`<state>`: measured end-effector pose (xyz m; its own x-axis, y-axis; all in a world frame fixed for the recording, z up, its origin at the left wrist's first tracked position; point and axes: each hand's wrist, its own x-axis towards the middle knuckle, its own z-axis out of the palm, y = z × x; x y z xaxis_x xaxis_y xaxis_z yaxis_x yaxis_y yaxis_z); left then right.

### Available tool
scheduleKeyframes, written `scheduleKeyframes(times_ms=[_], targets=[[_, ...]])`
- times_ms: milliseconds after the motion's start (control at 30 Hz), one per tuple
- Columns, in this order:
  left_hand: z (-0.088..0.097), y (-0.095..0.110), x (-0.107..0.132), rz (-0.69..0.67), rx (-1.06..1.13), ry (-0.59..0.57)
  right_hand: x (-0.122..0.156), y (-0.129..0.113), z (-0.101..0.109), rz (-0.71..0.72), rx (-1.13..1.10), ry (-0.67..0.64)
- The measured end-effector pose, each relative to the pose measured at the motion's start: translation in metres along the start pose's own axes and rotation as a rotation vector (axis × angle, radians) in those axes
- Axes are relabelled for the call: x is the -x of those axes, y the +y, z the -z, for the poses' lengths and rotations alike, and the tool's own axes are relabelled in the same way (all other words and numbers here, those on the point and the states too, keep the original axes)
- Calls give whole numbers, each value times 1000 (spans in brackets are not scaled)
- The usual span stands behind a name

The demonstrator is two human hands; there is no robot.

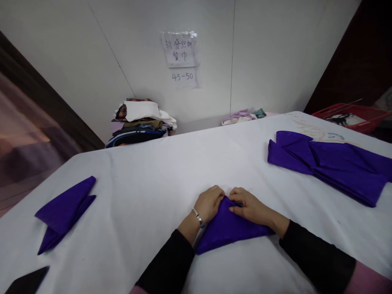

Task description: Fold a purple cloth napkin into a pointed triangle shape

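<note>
A purple cloth napkin [234, 228], folded to a triangle, lies on the white-covered table in front of me with its point facing away. My left hand [210, 203], with a silver bracelet at the wrist, has its fingers curled on the napkin's left edge near the tip. On the other side of the tip, my right hand [251, 207] pinches the cloth between thumb and fingers. The fingertips of the two hands nearly meet at the point. Part of the napkin's right side is hidden under my right hand and wrist.
A folded purple napkin [65, 212] lies at left, above a dark flat object [27, 281]. More purple cloth [330, 163] lies at right. Behind the table are a clothes stack [141, 122], a smaller cloth pile [241, 117], a red basket [367, 124] and a wall sign [180, 51].
</note>
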<state>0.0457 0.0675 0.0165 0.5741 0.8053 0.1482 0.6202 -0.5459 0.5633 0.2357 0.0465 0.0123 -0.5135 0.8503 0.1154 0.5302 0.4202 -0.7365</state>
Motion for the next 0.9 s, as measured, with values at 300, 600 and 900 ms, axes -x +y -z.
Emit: scheduleKeyframes(times_ms=[300,600,900], targets=[[-2,1,0,9,28,-4,0,-4,2,44,83,-11],[-3,2,0,151,20,44,0,-3,1,48,104,-3],[8,23,20,128,-56,78,2,-4,4,66,112,-18]])
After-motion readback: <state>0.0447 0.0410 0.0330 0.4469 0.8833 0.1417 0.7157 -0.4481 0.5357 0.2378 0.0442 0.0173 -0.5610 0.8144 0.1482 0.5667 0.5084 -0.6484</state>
